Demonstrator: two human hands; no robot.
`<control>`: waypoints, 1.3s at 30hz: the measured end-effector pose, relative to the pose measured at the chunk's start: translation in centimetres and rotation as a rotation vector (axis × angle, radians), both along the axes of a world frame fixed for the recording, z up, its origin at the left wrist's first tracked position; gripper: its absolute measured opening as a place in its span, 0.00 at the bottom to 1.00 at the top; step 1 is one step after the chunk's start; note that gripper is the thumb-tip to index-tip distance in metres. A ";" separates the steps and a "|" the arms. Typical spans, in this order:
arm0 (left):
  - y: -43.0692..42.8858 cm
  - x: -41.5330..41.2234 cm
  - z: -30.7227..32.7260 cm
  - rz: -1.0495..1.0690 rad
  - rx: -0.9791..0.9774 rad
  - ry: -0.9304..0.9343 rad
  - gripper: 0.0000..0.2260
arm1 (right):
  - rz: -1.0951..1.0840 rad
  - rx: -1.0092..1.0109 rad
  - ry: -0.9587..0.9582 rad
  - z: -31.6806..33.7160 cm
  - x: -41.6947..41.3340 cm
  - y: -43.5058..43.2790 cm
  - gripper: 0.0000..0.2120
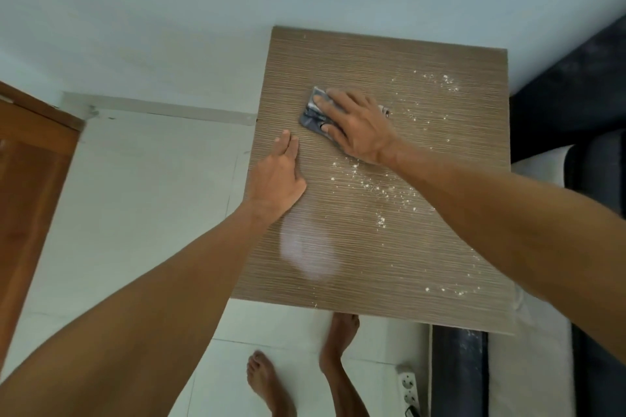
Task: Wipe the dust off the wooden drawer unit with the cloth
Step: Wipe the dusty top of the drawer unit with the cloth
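Wooden drawer unit (pixel 389 247) top, speckled with white dust (pixel 379 193).
Right hand (pixel 359 125) presses the folded grey cloth (pixel 313 112) flat, fingers (pixel 325 100) spread, cloth's long axis toward the wall; left hand (pixel 276 179) rests flat, fingers together.

Bare forearms, bare feet (pixel 267 379).

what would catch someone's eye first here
White dust specks scattered over the right half of the wooden drawer unit top stand out. The right hand presses a grey cloth flat near its middle, while the left hand rests flat at its left edge.
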State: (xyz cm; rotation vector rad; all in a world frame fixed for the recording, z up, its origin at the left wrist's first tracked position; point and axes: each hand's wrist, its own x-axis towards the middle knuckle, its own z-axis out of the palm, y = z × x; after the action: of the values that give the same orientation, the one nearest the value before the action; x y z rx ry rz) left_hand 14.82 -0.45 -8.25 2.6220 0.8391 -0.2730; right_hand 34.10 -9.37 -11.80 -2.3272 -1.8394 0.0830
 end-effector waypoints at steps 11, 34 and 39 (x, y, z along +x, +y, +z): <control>1.2 -2.5 -0.4 -0.093 -0.155 -0.126 0.26 | -0.006 0.005 -0.025 -0.3 -11.7 -6.5 0.25; -3.1 -2.5 -0.1 -0.217 -0.084 -0.041 0.24 | 0.311 -0.055 0.109 2.9 -19.7 -15.1 0.36; -3.6 1.4 -1.1 -0.164 -0.037 -0.062 0.25 | 0.075 -0.011 0.071 4.5 -7.1 -12.8 0.41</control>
State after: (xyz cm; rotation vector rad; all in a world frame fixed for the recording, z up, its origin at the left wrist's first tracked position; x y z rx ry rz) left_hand 16.20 -4.06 -9.39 2.6537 0.5946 -0.2471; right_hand 27.01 -22.16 -7.30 -2.2319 -1.8963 0.1831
